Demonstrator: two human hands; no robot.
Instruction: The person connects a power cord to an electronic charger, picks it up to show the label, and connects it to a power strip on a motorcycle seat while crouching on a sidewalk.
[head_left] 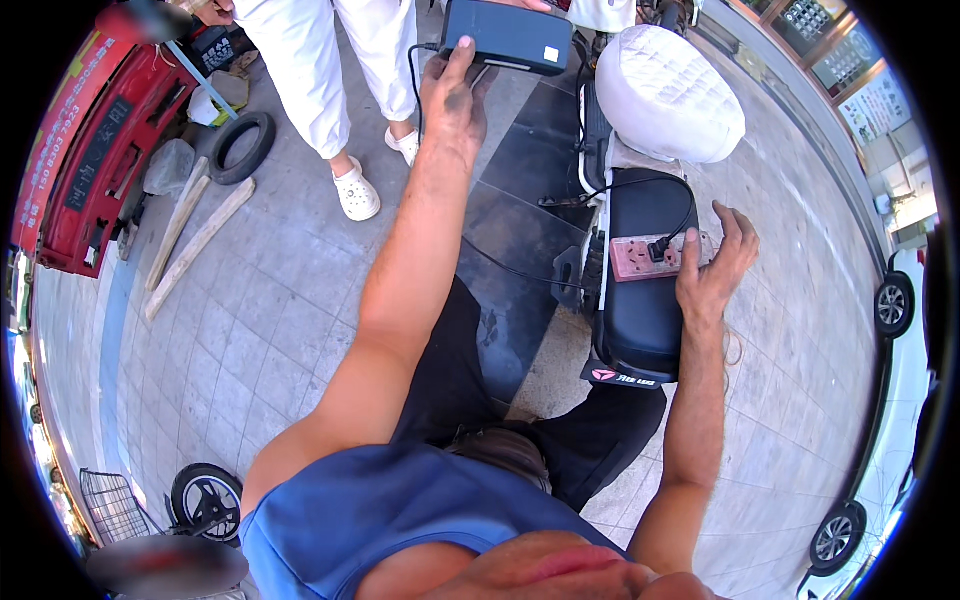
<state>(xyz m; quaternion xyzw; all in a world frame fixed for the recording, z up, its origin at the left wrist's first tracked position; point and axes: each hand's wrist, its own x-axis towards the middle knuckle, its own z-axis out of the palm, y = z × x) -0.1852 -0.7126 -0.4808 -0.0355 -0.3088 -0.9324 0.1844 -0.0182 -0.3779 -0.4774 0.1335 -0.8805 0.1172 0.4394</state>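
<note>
A black box-shaped charger [505, 38] with a cable at its left end is held up by my left hand [456, 108], the thumb pressed on its near edge. Another person's fingers [530, 4] show at the charger's far edge. Below to the right, a pink power strip [630, 259] lies across the black scooter seat [645, 325]. A black plug [659, 249] sits in the strip, its cord looping away over the seat. My right hand [716, 268] is at the strip's right end, fingers apart, thumb close beside it; whether it touches cannot be told.
A white quilted cover [670, 95] bulges over the scooter's front part. The other person, in white trousers [300, 75], stands ahead on the left. Wooden bars [200, 247] and a tyre [244, 148] lie on the paving further left. A white car [872, 435] stands at far right.
</note>
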